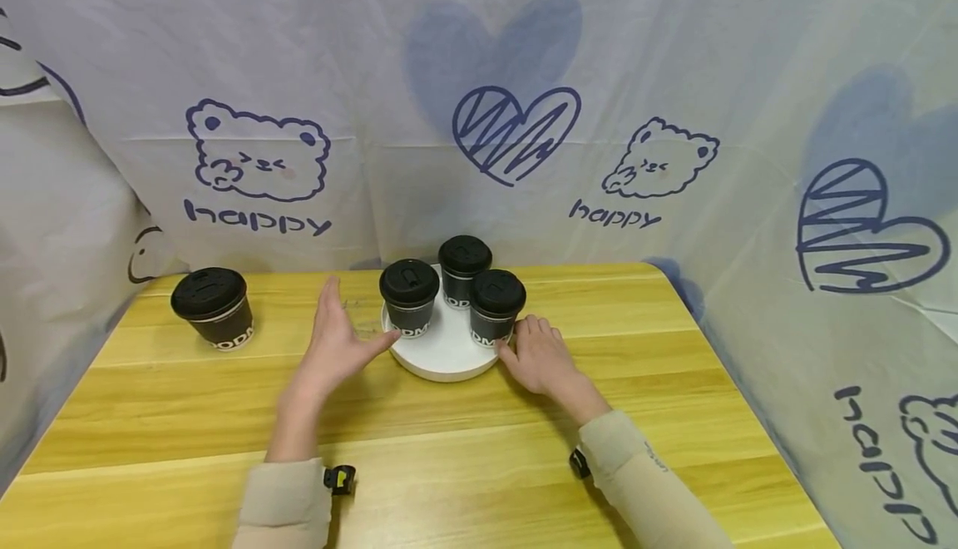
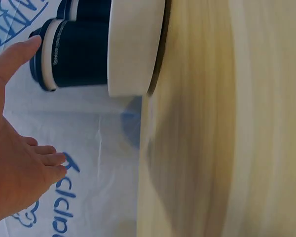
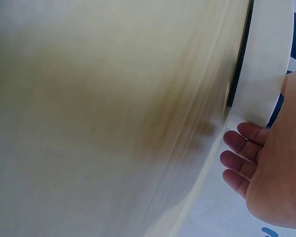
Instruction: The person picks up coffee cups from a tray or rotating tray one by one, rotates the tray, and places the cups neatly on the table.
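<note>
Three black lidded paper coffee cups stand on a round white thick-edged board: a left cup (image 1: 409,299), a back cup (image 1: 464,262) and a right cup (image 1: 496,308). A dark strip shows beneath the board (image 3: 264,59) in the right wrist view. My left hand (image 1: 333,349) is spread, its thumb close to the left cup and the board's left edge; the left wrist view shows nothing in its palm. Against the board's right edge rests my right hand (image 1: 540,358), fingers loosely bent beside the right cup. Its thumb is mostly hidden in the right wrist view.
Another black lidded cup (image 1: 214,308) stands apart at the back left of the wooden table (image 1: 449,482). A white cloth (image 1: 389,183) with bear and heart drawings hangs behind the table and along its sides.
</note>
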The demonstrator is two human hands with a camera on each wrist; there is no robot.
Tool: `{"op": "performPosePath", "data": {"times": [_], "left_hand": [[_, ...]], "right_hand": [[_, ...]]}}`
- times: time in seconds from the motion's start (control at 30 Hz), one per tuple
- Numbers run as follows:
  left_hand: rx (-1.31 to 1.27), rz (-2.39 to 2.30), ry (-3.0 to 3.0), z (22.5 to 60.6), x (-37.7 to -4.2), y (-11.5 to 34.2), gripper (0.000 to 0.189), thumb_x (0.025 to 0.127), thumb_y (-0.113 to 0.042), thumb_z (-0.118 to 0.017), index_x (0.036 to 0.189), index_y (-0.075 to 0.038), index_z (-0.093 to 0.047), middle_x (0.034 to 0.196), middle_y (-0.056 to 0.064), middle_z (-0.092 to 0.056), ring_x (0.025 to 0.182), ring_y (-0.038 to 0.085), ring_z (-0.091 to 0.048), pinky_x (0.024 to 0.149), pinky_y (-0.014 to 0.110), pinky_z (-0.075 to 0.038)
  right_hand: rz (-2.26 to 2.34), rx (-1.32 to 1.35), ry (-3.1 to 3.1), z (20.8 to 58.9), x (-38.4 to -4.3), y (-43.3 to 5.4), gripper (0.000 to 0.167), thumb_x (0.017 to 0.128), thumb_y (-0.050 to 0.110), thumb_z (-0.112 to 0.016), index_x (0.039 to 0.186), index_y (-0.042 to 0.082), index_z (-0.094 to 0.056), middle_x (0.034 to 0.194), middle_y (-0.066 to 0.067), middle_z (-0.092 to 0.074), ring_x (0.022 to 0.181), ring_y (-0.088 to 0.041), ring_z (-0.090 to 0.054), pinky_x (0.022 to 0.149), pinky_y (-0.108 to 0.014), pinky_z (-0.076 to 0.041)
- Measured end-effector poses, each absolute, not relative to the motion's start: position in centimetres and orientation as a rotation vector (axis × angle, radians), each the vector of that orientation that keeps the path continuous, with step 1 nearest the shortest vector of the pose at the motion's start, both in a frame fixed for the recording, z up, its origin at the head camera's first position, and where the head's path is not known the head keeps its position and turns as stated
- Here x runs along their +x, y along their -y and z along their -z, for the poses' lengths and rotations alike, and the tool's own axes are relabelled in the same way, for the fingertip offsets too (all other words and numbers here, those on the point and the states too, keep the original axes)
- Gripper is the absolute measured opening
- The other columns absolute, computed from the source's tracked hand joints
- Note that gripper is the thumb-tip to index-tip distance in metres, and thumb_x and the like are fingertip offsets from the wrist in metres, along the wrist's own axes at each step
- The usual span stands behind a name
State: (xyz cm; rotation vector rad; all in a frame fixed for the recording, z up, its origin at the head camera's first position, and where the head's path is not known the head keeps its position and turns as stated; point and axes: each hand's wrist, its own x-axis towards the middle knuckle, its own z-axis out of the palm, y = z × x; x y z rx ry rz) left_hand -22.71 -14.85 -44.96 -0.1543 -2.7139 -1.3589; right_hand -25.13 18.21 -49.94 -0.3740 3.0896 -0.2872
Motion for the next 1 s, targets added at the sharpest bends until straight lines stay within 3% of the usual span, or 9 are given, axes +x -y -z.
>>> {"op": "performPosePath", "data": {"times": [0.3, 0.5, 0.63, 0.8, 1.0], "left_hand": [[-0.121, 1.456, 2.803, 46.2, -23.5, 12.9, 0.105, 0.093, -0.030, -0.077, 0.159, 0.012, -0.006, 0.162, 0.040, -0.015, 0.148, 0.054, -0.026, 0.123, 0.061, -0.023], [-0.050, 1.462, 2.880, 46.8, -23.6, 12.1, 0.098, 0.094, -0.029, -0.074, 0.157, 0.015, -0.013, 0.161, 0.040, -0.021, 0.148, 0.053, -0.028, 0.123, 0.060, -0.025], [-0.006, 1.482, 2.892, 47.1, -23.7, 11.6, 0.090, 0.092, -0.025, -0.076, 0.153, 0.017, -0.024, 0.154, 0.040, -0.035, 0.143, 0.053, -0.039, 0.119, 0.060, -0.033], [-0.062, 1.502, 2.838, 47.3, -23.8, 11.1, 0.068, 0.086, -0.010, -0.079, 0.137, 0.018, -0.045, 0.131, 0.037, -0.057, 0.121, 0.048, -0.058, 0.108, 0.058, -0.047], [-0.086, 1.464, 2.822, 47.4, -23.9, 10.9, 0.059, 0.081, -0.004, -0.080, 0.129, 0.017, -0.052, 0.122, 0.033, -0.063, 0.111, 0.044, -0.062, 0.103, 0.056, -0.050]], "right_hand": [[0.297, -0.375, -3.095, 49.9, -25.0, -18.3, 0.057, 0.106, 0.049, -0.042, 0.129, -0.002, -0.053, 0.116, -0.014, -0.050, 0.111, -0.032, -0.046, 0.094, -0.046, -0.042], [0.300, -0.369, -3.089, 49.7, -24.9, -18.1, 0.056, 0.106, 0.048, -0.043, 0.129, -0.003, -0.053, 0.116, -0.014, -0.050, 0.111, -0.033, -0.046, 0.094, -0.046, -0.042], [0.302, -0.369, -3.096, 49.7, -24.9, -18.0, 0.055, 0.106, 0.047, -0.043, 0.127, -0.003, -0.053, 0.115, -0.014, -0.050, 0.111, -0.033, -0.046, 0.093, -0.046, -0.042], [0.302, -0.368, -3.103, 49.5, -24.8, -18.0, 0.054, 0.106, 0.047, -0.044, 0.125, -0.002, -0.054, 0.113, -0.013, -0.050, 0.109, -0.033, -0.047, 0.092, -0.045, -0.042], [0.326, -0.357, -3.088, 49.3, -24.8, -18.0, 0.053, 0.106, 0.047, -0.045, 0.123, -0.002, -0.054, 0.113, -0.014, -0.050, 0.109, -0.033, -0.047, 0.092, -0.046, -0.042]]}}
